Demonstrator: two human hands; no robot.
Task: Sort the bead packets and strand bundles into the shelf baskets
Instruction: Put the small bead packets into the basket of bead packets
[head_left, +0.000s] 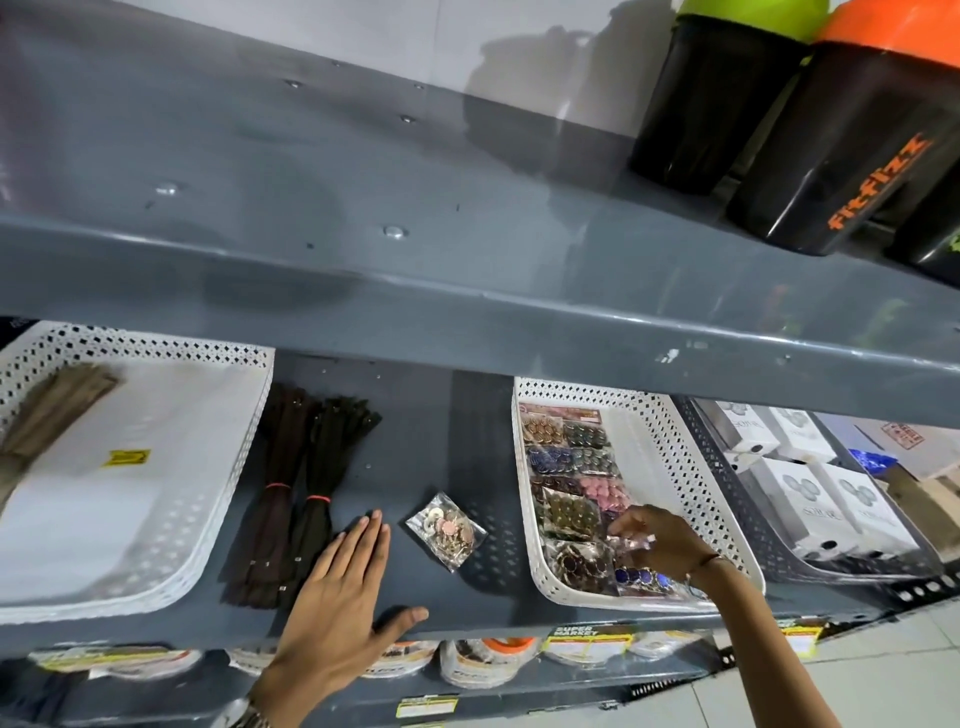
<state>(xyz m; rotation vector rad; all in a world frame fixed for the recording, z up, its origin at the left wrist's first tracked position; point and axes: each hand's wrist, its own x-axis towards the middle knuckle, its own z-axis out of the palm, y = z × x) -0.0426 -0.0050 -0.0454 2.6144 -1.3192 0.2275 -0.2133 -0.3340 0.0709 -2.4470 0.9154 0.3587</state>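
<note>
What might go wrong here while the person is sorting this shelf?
The loose bead packet lies on the bare shelf near the front edge, so a brush from the left hand might knock it off. The right hand is setting a clear packet on a crowded basket; the pile might slide.

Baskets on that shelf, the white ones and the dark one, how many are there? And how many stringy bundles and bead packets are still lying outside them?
White perforated plastic baskets: 2
Dark perforated basket holding white boxes: 1
Dark strand bundles tied with red bands, on the bare shelf: 2
Clear bead packet on the bare shelf: 1
Total: 6
</note>
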